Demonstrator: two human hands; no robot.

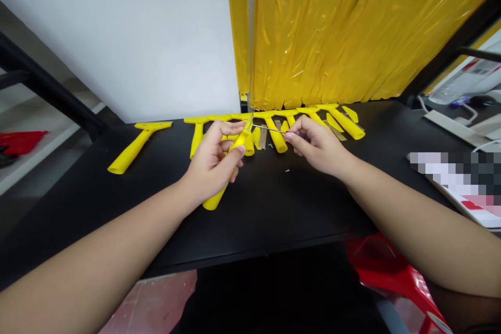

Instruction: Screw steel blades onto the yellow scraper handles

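Note:
My left hand is wrapped round a yellow plastic scraper, its handle pointing down toward me and its head tilted up. In my right hand I pinch a screwdriver; the thin metal shaft reaches left to the scraper's head. My fingers cover most of the screwdriver's handle. Whether the tip sits in a screw is too small to tell. Behind my hands, several more yellow scrapers lie in a row. Small screws and flat metal blades lie on the black table close by.
A single yellow scraper lies apart at the left. Yellow end pieces are at the far right of the row. A white panel and yellow plastic sheeting rise behind the black table. A red stool stands below.

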